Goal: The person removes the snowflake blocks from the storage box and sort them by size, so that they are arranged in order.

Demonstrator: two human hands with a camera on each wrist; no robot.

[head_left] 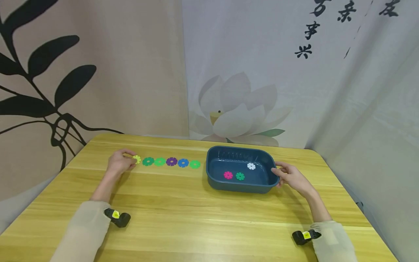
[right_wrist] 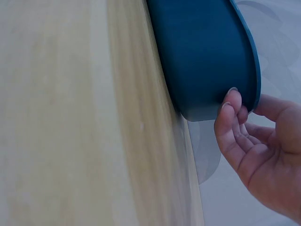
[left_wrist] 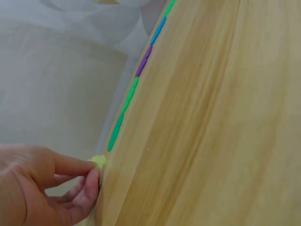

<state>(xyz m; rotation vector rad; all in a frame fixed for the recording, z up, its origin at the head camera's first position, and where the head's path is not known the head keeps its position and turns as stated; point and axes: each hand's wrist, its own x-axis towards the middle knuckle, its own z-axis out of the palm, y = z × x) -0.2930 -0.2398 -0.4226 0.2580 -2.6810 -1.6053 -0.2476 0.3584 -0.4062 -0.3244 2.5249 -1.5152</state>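
Between thumb and finger, my left hand (head_left: 120, 161) pinches a yellow notched plastic disc (head_left: 136, 159) at the left end of a row. To its right lie a dark green disc (head_left: 148, 161), a light green disc (head_left: 159, 162), a purple disc (head_left: 171, 161), a blue disc (head_left: 183, 162) and another light green disc (head_left: 195, 164). My right hand (head_left: 292, 177) grips the right end of a dark blue basin (head_left: 242, 187), thumb over the rim and fingers against the outer wall. Inside lie a pink disc (head_left: 228, 175), a green disc (head_left: 240, 176) and a white disc (head_left: 251, 166).
The wooden table (head_left: 203, 222) has its far edge against a curtain (head_left: 147, 72) printed with leaves, a lotus and characters. Each sleeve carries a small black camera, one on the left cuff (head_left: 117, 217) and one on the right.
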